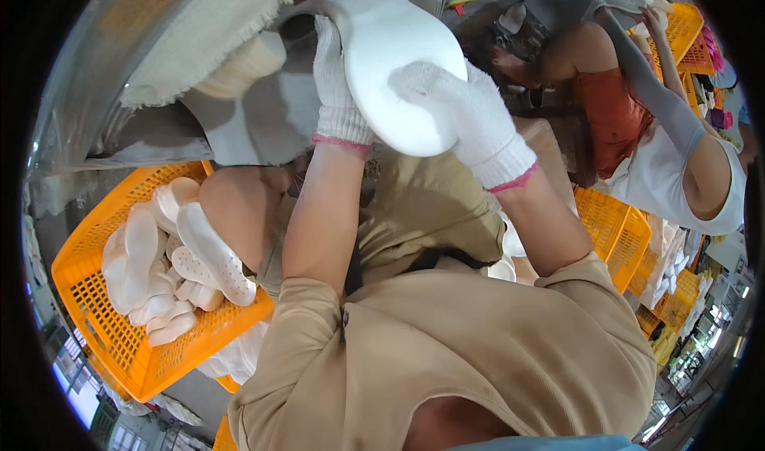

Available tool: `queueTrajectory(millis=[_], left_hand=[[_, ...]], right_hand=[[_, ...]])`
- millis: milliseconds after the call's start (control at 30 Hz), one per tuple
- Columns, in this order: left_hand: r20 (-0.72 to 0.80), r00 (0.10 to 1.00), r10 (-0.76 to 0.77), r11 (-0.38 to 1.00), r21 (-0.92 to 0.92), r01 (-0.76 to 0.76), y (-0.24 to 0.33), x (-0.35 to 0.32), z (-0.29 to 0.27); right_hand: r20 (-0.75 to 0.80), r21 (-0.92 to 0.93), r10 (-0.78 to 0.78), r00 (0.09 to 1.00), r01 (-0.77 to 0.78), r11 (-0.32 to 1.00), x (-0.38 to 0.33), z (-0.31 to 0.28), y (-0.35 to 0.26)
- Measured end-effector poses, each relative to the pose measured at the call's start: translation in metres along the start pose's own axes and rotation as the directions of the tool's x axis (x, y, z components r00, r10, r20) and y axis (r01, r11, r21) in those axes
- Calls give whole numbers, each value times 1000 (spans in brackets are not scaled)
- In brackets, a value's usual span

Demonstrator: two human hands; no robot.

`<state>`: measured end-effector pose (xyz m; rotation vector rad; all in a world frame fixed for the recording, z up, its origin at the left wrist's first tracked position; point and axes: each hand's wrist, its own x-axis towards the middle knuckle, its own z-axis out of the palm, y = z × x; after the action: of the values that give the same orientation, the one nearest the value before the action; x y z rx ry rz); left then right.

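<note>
In front of me a smooth white shoe sole (402,45) is held up between my two gloved hands. My left hand (336,80), in a white knit glove with a pink cuff edge, is closed along the left side of the sole. My right hand (470,112), gloved alike, grips its near right end, with fingers lying over the upper face. The sole's far end runs up to the top edge of the view, partly cut off. Left of it is a pale, frayed cloth buffing wheel (215,41), apart from the left glove.
An orange plastic basket (151,363) at my left holds several white soles (211,248). A grey metal housing (88,76) surrounds the wheel. On the right sits a co-worker in a white top (669,172), near more orange baskets (610,224).
</note>
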<state>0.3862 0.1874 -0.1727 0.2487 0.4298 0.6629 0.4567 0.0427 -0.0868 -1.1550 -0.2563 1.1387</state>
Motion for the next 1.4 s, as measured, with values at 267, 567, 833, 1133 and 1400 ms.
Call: queueTrajectory(millis=[267, 567, 833, 1133, 1400], left_hand=[[80, 996, 43, 998, 31, -45, -10, -9, -6], [137, 988, 68, 998, -9, -67, -2, -26, 12], [97, 994, 48, 991, 117, -60, -37, -105, -26], [-72, 980, 188, 980, 75, -182, 38, -119, -19], [362, 860, 360, 426, 757, -496, 54, -173, -59]], right_hand=[[-60, -52, -4, 998, 1, 999, -6, -12, 7], [16, -92, -37, 999, 38, 995, -13, -10, 2], [-44, -196, 54, 998, -61, 979, -106, -103, 60], [5, 90, 290, 957, -289, 953, -80, 18, 74], [-101, -217, 364, 926, -378, 900, -125, -69, 98]])
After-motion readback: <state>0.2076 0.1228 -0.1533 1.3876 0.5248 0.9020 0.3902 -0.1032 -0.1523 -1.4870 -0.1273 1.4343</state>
